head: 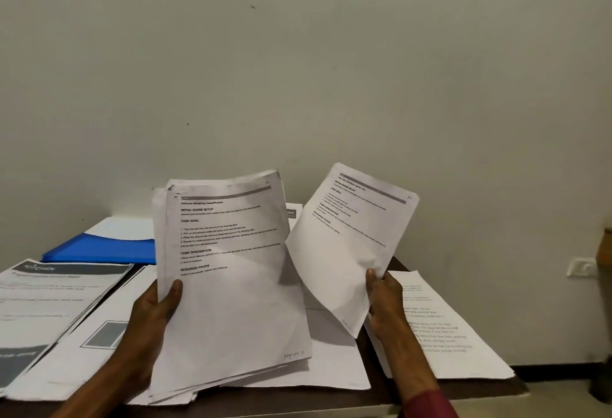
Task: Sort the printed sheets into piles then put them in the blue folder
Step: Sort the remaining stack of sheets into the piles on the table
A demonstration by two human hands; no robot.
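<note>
Your left hand (155,311) grips the unsorted stack (228,285) upright while your right hand (384,295) pinches one sheet (351,242) clear, letting you read its heading above the table's (374,391) piles.

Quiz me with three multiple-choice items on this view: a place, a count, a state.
1. Where is the blue folder? A: far left of the table. B: on the floor. C: in a drawer.
2. How many hands hold paper? A: none. B: one. C: two.
3. How is the left hand's stack? A: held up, print facing the camera. B: lying flat. C: rolled up.
1A: it lies behind the Kitchen pile. 2C: the left hand grips the stack, the right hand pinches one sheet. 3A: its headings are readable.
</note>
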